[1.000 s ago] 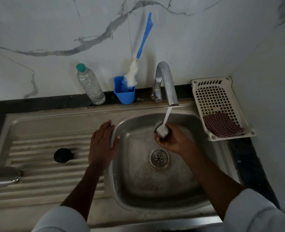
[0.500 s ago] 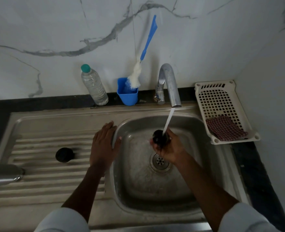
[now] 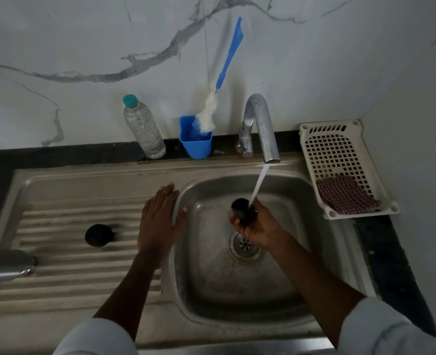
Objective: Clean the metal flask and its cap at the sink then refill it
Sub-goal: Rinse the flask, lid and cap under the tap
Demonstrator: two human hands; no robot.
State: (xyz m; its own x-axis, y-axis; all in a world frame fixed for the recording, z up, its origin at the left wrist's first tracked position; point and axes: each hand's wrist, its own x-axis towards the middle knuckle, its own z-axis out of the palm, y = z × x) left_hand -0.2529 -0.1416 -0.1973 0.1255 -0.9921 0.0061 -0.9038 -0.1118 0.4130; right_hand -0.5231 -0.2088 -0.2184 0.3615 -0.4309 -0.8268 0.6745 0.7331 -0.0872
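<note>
The right hand [image 3: 259,226] is over the sink [image 3: 237,278], just above the drain [image 3: 245,245], its fingers [image 3: 237,222] curled round a small dark object, most likely the cap [image 3: 241,210], which sits directly under the stream [image 3: 259,184] falling from the tap [image 3: 261,124]. A second ago water was pooling white in the object's open face; now that face looks dark and is tipped away from the spout, so the water strikes its edge and the hand instead. I read this as the cap being turned over to rinse its outside and shed what had collected, meaning the cap's wash is under way rather than finished. The left hand [image 3: 158,221] has stayed flat on the sink's left rim, fingers straight and together, holding nothing. To the left of the sink, on the ribbed drainboard [image 3: 70,265], lies a second dark round piece [image 3: 99,235], and at the far left edge a metal cylinder, probably the flask [image 3: 4,263], lies on its side, not yet refilled. Behind the sink stand a clear bottle [image 3: 143,129] and a blue holder [image 3: 196,144] with a bottle brush [image 3: 222,83]; right of the sink, a white basket [image 3: 340,149] holds a checked cloth [image 3: 345,194].
</note>
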